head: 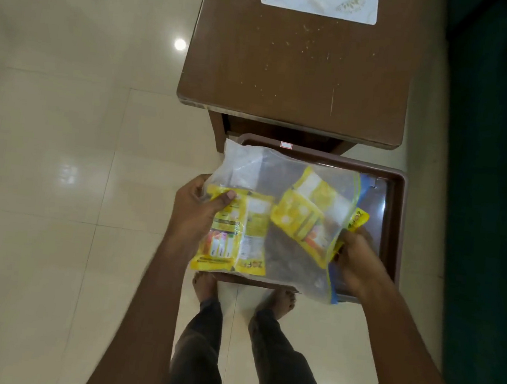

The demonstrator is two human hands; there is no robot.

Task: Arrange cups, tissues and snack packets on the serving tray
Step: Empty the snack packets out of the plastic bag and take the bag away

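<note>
The clear bag (266, 174) is covering most of the tray (396, 207); only its right strip is showing bare. The bench (296, 71) is lying open at the near half, with a placemat (319, 1) occupying the far end.

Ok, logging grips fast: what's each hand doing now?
Left hand: grips a packet.
Right hand: grips the bag edge.

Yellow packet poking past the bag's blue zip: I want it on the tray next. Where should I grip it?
Grip the yellow packet by its free end, from the right, where it clears the blue zip; the rest seems inside the clear bag, so draw rightward.
</note>
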